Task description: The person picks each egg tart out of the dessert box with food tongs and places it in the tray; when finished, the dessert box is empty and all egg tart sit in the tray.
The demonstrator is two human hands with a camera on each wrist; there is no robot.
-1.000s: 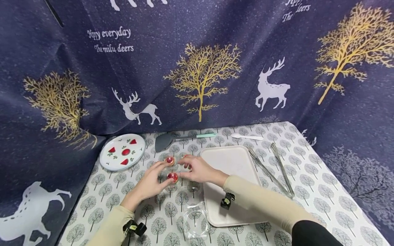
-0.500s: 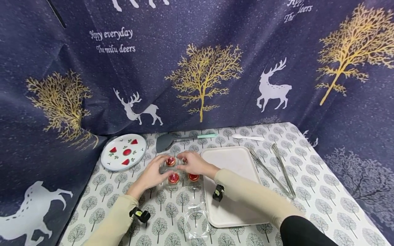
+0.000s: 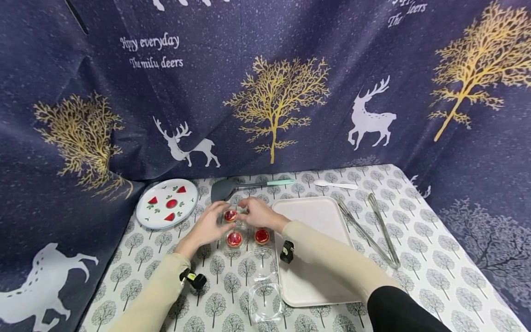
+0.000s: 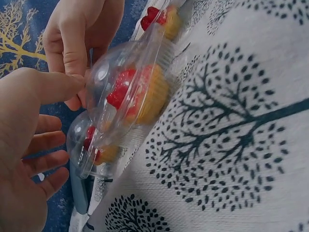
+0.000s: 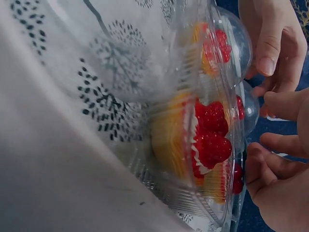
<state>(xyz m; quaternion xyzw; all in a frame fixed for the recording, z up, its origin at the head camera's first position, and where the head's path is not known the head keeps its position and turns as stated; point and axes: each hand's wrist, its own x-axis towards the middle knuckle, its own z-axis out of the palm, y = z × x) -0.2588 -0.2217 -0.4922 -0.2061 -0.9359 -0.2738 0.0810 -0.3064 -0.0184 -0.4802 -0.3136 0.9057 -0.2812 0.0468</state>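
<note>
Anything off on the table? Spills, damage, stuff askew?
No spill or damage visible. Only mismatch: the front right tart looks uncovered, with what looks like its lid in front of it, while the front left tart sits under a dome.

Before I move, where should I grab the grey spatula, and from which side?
Probably by its mint-green handle, with your right hand coming from above on the right. The spatula lies on the table, its slim handle pointing right, behind the tray. The wide grey blade is at the left end, so it looks harder to close fingers round.
</note>
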